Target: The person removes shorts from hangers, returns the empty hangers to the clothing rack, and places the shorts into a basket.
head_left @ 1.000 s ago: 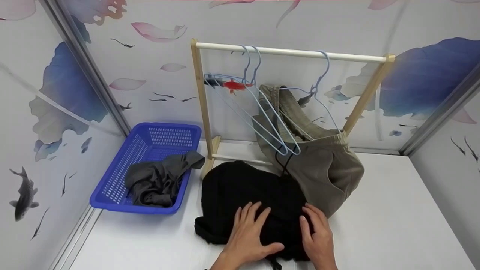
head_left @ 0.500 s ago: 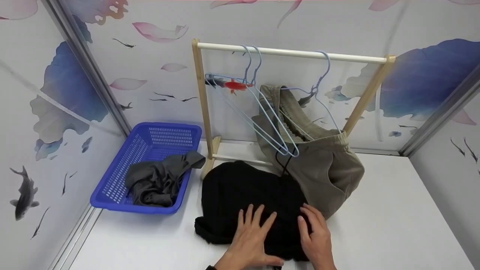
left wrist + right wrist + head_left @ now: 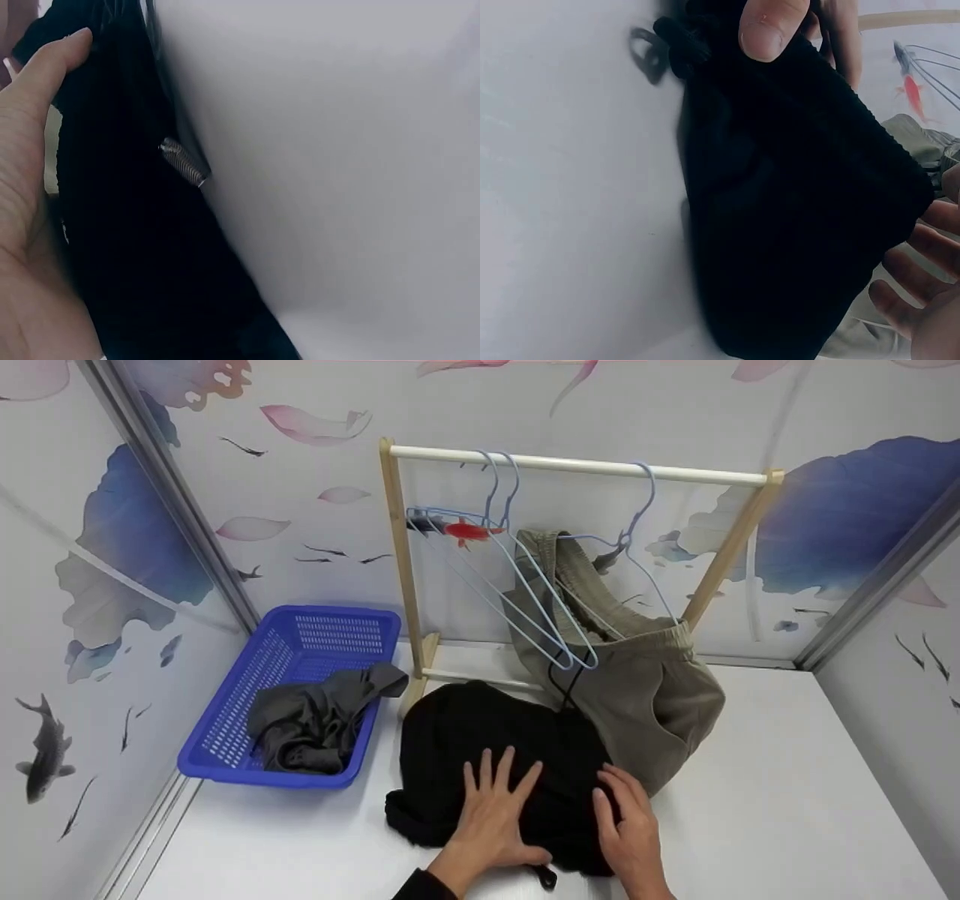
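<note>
Low in the frame, the left hand [image 3: 491,817] and right hand [image 3: 628,829] are lying flat, fingers straight, pressing the black garment [image 3: 487,750] on the counter [image 3: 787,810]. Its cord tip [image 3: 184,161] is dangling loose and may snag. Behind, khaki pants [image 3: 637,697] are touching it and could drag along.

A white bench [image 3: 787,810] fills a booth closed in by three pale wall panels [image 3: 315,450] printed with blue leaves, pink petals and small dark fish, joined at the corners by grey metal posts [image 3: 169,499]. At the back stands a small wooden clothes rack [image 3: 577,466] with a white rail, from which light blue wire hangers [image 3: 525,600] hang. In the left corner a blue plastic basket [image 3: 300,649] sits on the bench. The light is soft and even.
</note>
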Motion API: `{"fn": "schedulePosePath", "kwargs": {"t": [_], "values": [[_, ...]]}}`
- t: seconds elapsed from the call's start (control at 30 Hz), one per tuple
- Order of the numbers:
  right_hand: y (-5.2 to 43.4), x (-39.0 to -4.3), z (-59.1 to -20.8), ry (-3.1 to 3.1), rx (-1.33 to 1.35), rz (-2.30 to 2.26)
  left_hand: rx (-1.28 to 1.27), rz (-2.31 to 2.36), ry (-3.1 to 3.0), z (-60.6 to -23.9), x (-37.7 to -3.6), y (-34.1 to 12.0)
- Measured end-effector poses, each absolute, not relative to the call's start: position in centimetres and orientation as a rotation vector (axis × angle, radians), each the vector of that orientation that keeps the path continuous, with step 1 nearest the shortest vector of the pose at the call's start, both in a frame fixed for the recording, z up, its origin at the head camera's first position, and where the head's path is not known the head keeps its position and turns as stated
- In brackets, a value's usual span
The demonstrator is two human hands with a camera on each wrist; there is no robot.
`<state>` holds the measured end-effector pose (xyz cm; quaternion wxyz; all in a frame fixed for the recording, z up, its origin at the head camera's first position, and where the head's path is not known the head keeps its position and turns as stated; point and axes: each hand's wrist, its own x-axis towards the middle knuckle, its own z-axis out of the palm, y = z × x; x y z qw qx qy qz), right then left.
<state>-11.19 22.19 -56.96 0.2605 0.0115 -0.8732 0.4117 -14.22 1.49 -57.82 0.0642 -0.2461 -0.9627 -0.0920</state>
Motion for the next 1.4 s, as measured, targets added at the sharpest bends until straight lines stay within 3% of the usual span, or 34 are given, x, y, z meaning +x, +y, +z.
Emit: {"fn": "schedulePosePath", "kwargs": {"t": [0.83,1.4], "values": [[21.8,-11.1,-57.5,-2.419,-0.022,1.149,-0.574,-0.413,-3.274,-57.4,-17.7,1.2],[20.5,-11.2,-57.7,-2.488,0.020,1.170,-0.529,-0.524,-3.173,-57.4,-17.9,0.6]]}}
